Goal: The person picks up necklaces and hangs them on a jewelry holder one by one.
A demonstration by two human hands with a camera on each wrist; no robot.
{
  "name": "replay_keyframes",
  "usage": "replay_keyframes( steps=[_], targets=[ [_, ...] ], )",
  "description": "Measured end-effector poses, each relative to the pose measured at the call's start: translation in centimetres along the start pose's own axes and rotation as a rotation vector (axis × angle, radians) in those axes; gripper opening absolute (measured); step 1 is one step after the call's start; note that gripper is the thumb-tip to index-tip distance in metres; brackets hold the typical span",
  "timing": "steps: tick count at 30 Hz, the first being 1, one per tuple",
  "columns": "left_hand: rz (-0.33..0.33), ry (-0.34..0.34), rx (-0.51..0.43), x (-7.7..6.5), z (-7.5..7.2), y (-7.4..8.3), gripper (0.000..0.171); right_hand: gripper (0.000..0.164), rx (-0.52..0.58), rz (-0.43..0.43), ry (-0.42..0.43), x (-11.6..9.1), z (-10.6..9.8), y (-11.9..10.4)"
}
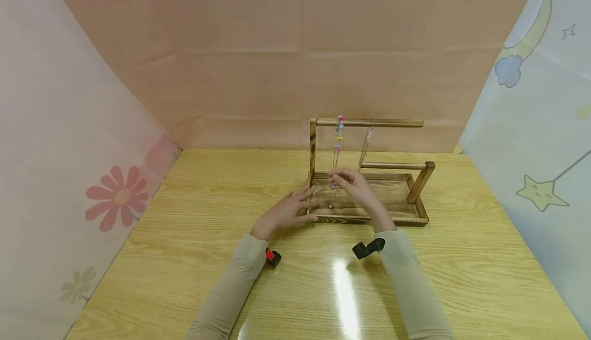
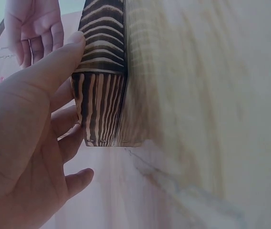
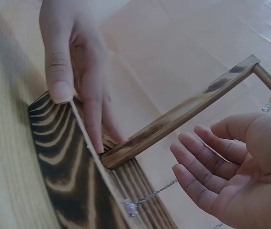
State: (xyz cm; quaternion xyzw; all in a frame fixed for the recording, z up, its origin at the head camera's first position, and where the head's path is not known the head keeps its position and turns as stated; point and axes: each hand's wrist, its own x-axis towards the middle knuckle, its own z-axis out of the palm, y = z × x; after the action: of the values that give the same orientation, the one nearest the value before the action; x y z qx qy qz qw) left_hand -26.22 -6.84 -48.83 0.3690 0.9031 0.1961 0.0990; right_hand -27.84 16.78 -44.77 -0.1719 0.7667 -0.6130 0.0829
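Observation:
A brown wooden jewelry stand has a tray base and two bars. My left hand holds its left end, thumb on the front rim and fingers reaching over the end wall. From the upper bar hangs a beaded necklace with pink, blue and yellow beads; its strands run down into the tray. My right hand is at those strands, overlapping them, its fingers loosely bent in the right wrist view. Beside the left hand's thumb is the tray's striped corner.
A second chain necklace hangs further right on the upper bar. The lower bar joins a short post at right. Both wrists wear black straps. The stand sits on a wood-grain table before a peach backdrop.

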Motion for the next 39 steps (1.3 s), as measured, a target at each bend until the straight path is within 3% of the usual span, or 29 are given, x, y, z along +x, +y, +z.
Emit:
replay_keyframes(
  steps=[39],
  targets=[
    [0.022,0.008,-0.018,0.0,-0.1,0.0,0.057,0.036,-0.048,0.108,-0.067,0.7,1.0,3.3]
  ],
)
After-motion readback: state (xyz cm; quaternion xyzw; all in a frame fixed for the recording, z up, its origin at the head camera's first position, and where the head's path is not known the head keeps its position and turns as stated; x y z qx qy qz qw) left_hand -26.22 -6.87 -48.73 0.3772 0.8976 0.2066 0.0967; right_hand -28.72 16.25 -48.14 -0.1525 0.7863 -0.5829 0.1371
